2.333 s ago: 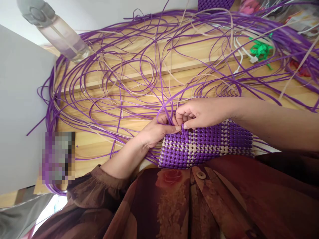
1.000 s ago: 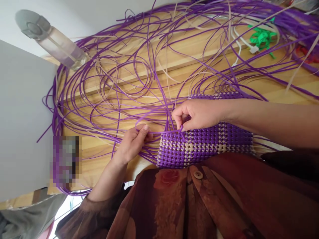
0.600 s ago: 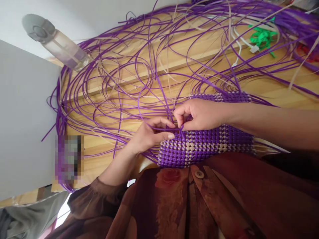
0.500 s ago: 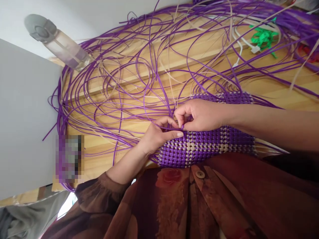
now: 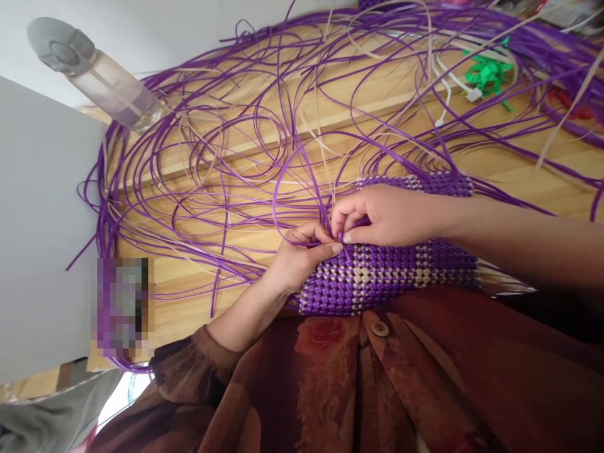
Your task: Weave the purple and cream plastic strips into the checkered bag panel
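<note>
Along table's [image 5: 184, 321] near edge, purple-beige mat [image 5: 391, 274] sits against shirt [image 5: 325, 390], likely for steadiness; left hand [image 5: 299, 255] pinches purple strand [image 5: 274, 189], right hand [image 5: 377, 214] pinches small loop [image 5: 340, 236] over mat, probably controlling tension.

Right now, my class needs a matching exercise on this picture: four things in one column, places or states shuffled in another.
1. Clear bottle with a grey lid
2. Tangled bright green strands
3. Purple-and-beige woven panel
4. Left hand

A. Partly covered by the right hand, beside a brown rose-patterned garment
B. In the picture's upper left
C. Thumb and forefinger closed on a thin purple strand
D. Beside a white cable connector, upper right

Pairs: 1-B, 2-D, 3-A, 4-C
</note>
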Motion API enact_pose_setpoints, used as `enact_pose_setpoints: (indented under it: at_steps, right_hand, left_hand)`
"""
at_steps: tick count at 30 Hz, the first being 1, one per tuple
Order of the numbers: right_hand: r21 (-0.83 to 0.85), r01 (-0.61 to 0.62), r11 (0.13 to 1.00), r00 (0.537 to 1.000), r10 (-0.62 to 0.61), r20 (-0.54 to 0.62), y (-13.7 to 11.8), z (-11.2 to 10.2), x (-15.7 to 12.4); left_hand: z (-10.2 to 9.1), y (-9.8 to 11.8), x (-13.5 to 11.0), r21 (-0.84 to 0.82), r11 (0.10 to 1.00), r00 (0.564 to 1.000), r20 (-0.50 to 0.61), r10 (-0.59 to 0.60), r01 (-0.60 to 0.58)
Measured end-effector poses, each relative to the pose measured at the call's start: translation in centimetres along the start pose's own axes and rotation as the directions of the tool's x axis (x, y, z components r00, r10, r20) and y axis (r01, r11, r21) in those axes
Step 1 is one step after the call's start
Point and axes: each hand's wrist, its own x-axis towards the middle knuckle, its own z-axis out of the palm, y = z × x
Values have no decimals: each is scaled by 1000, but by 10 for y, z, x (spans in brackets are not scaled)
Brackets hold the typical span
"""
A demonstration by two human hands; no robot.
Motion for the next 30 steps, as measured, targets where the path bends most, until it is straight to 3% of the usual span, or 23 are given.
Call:
enact_pose_setpoints:
  at_steps: [2,4,5,6,8,12,16,19,23,25,30]
  right_hand:
    - [-166,75,983,975,-107,-194,0,4,-11]
    - [-381,122,916,880,-278,-386,1,13,-27]
    - [-476,139,869,829,-365,-425,2,19,-35]
    - [-544,158,824,797,-432,-422,3,26,-42]
    - [-594,202,779,781,-494,-383,6,40,-53]
    - [-585,211,783,754,-512,-413,10,60,-53]
    - [-553,186,812,718,-497,-488,8,65,-42]
    - [-439,198,876,744,-426,-515,0,63,-40]
    - [-278,165,946,870,-272,-411,-14,58,-50]
    - [-235,162,958,904,-240,-354,-18,57,-56]
    - [-142,232,962,874,-270,-404,-18,61,-58]
  left_hand:
    - [-1,-2,0,1,1000,1000,4,25,-25]
    - [-1,-5,0,6,999,999,6,40,-40]
    - [-1,-6,0,9,999,999,7,45,-45]
    - [-1,-7,0,11,999,999,9,49,-49]
    - [-2,-8,0,14,998,998,13,59,-59]
    - [-1,-9,0,12,998,998,14,64,-64]
    - [-1,-8,-2,33,997,997,8,76,-76]
    - [-1,-8,-3,65,994,996,-2,93,-92]
    - [0,-7,-4,47,996,997,-1,76,-75]
    - [0,-7,-4,54,996,997,-6,71,-70]
    - [0,-6,-3,86,993,996,0,85,-85]
